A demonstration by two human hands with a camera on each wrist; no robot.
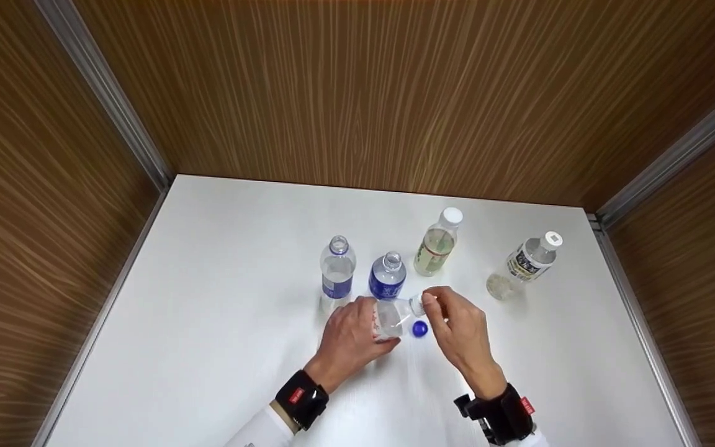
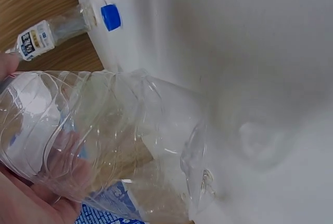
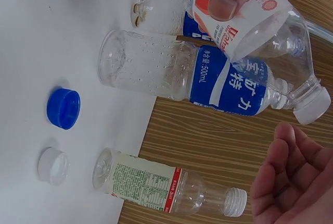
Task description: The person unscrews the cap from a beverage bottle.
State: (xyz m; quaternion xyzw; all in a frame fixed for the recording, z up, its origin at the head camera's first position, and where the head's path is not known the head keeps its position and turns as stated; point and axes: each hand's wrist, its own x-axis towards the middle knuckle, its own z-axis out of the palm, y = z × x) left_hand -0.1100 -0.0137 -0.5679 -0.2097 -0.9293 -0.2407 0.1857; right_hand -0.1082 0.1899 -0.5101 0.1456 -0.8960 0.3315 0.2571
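A clear plastic bottle with a white-and-red label [image 1: 390, 320] is grasped around its body by the left hand [image 1: 351, 332] and held tilted sideways, its neck protruding from the grip towards the right hand [image 1: 460, 326]. The white screw cap [image 3: 312, 106] is seated on that neck; right fingers are bent just beside it — whether it is pinched cannot be told. A blue plastic cap [image 1: 419, 329] and a loose white plastic cap [image 3: 53, 166] are laid on the white tabletop [image 1: 221, 279]. Behind, two open-necked, blue-labelled clear bottles [image 1: 337, 276] are placed, with a green-labelled bottle [image 1: 435, 249] farther off.
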